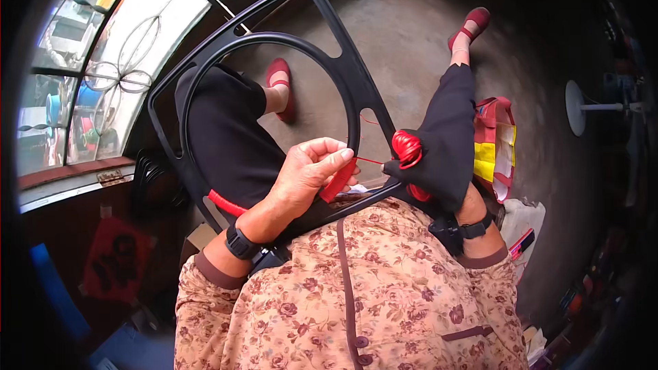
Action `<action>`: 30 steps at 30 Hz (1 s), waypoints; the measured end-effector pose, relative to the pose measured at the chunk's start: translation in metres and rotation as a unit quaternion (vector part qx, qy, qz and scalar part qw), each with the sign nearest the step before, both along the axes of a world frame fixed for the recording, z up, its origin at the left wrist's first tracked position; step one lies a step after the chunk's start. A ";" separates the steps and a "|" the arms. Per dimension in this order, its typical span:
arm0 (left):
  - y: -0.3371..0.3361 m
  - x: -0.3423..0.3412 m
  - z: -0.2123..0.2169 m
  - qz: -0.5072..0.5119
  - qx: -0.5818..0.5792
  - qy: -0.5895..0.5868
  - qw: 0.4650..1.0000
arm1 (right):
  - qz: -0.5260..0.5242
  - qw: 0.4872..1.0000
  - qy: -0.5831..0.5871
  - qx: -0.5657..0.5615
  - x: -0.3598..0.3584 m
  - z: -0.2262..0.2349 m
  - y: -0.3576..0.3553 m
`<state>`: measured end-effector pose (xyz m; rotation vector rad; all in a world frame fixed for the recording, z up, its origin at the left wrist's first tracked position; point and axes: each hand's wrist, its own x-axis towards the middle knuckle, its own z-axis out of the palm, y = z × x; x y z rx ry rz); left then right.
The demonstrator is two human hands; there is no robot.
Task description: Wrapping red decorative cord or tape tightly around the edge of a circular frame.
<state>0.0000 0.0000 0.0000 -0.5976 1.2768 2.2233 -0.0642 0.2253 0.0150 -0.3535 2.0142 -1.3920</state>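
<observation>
Pinching red cord [340, 179] on black frame [356, 89], left hand [310, 173] closed.

A big black plastic frame [264, 62], square outside with a round ring inside, is propped tilted across the lap, top edge far away. Red cord [337, 179] is wound around its near edge, partly wrapped already. A small ball of red cord [407, 148] is held just right, with a thin strand stretched between.

The right hand [473, 200] hides behind the knee at four o'clock, only its wrist showing, grip unreadable.
</observation>
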 end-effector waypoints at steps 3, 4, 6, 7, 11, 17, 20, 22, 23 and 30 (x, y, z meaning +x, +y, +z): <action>0.011 0.002 -0.006 -0.006 0.009 -0.011 1.000 | -0.007 1.000 0.029 0.002 0.000 0.000 0.009; 0.010 0.001 -0.007 -0.003 -0.003 0.004 1.000 | -0.024 0.999 -0.034 -0.032 -0.001 -0.004 0.011; 0.005 -0.005 -0.003 -0.004 -0.033 0.000 0.999 | -0.085 0.964 -0.204 -0.146 -0.007 -0.020 0.016; 0.003 -0.005 -0.007 0.002 -0.034 0.012 0.999 | -0.138 0.965 -0.144 -0.168 -0.014 -0.018 0.022; -0.003 -0.007 -0.007 -0.015 -0.048 0.024 0.998 | -0.155 0.984 -0.016 -0.090 -0.049 -0.031 0.080; 0.014 -0.026 -0.002 -0.044 -0.046 0.064 0.996 | -0.155 0.987 0.053 0.008 -0.065 0.022 0.146; 0.022 -0.031 0.000 -0.072 -0.048 0.076 0.993 | -0.197 0.980 0.027 -0.001 -0.059 0.043 0.163; 0.025 -0.034 0.003 -0.083 -0.068 0.069 0.992 | -0.213 0.976 0.011 -0.054 -0.059 0.032 0.176; 0.027 -0.036 0.004 -0.085 -0.074 0.069 0.991 | -0.215 0.975 0.010 -0.059 -0.052 0.028 0.180; 0.060 -0.042 0.014 -0.139 -0.091 0.038 0.985 | -0.049 0.883 0.464 0.054 0.001 -0.039 0.190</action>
